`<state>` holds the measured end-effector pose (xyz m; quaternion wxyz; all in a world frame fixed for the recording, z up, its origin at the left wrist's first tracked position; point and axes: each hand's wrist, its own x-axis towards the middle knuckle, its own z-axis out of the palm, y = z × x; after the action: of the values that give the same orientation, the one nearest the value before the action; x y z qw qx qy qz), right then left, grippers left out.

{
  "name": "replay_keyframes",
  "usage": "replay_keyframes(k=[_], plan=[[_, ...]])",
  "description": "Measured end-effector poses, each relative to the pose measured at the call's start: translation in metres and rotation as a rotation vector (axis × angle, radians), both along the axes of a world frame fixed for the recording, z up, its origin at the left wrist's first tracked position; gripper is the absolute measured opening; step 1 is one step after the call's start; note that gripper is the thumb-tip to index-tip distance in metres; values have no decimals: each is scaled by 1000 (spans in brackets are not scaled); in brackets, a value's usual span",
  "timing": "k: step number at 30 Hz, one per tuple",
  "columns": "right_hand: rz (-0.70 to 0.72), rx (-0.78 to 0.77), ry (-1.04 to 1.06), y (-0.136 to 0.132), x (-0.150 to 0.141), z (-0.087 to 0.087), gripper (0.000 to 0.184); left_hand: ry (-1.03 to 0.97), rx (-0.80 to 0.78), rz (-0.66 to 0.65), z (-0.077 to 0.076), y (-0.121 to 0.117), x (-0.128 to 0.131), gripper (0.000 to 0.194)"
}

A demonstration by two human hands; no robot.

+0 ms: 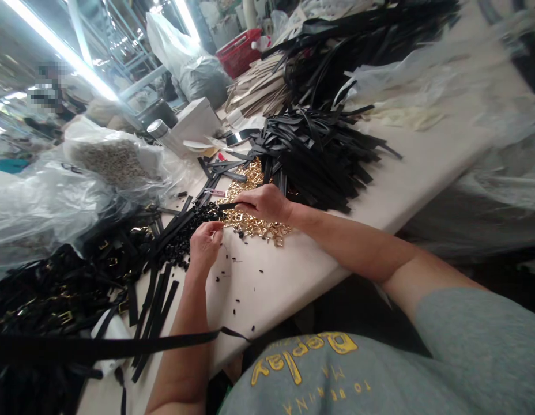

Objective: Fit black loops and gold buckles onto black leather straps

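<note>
My right hand (264, 202) is closed on a short black strap (227, 206), whose end sticks out to the left past the fingertips. Under that hand spreads a heap of gold buckles (250, 225). Lower and to the left, my left hand (204, 245) has thumb and fingers pinched together at the edge of the buckles; whatever is between them is too small to make out. Beside it lies a pile of small black loops (176, 246). A few loose black bits are scattered on the pale table (267, 288) in front of me.
A thick bundle of black straps (319, 155) lies behind my right hand. Finished-looking straps with buckles (55, 294) are heaped at the left. Clear plastic bags (116, 155), a white box (198, 124) and a red basket (239, 52) stand farther back.
</note>
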<state>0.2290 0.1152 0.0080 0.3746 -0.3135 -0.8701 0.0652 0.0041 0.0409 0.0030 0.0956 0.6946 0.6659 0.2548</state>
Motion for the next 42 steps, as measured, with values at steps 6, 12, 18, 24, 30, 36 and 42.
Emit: replay_keyframes(k=[6, 12, 18, 24, 30, 36, 42], plan=[[-34, -23, 43, 2, 1, 1, 28, 255, -63, -119, 5, 36, 43, 18], [11, -85, 102, 2, 0, 0, 25, 413, -13, -105, -1, 39, 49, 18], [19, -117, 185, 0, -2, 0, 24, 265, 85, -107, -11, 29, 26, 18], [111, -298, 290, -6, -10, 10, 16, -514, -6, -18, 2, -1, -2, 25], [196, -449, 154, -13, -37, 36, 14, -950, 52, 109, 24, -37, -7, 35], [240, -500, 127, -27, -55, 23, 12, -1190, 145, 215, 21, -37, -1, 37], [389, -726, 248, -34, -54, 3, 16, -1327, 114, 280, 20, -32, 3, 41]])
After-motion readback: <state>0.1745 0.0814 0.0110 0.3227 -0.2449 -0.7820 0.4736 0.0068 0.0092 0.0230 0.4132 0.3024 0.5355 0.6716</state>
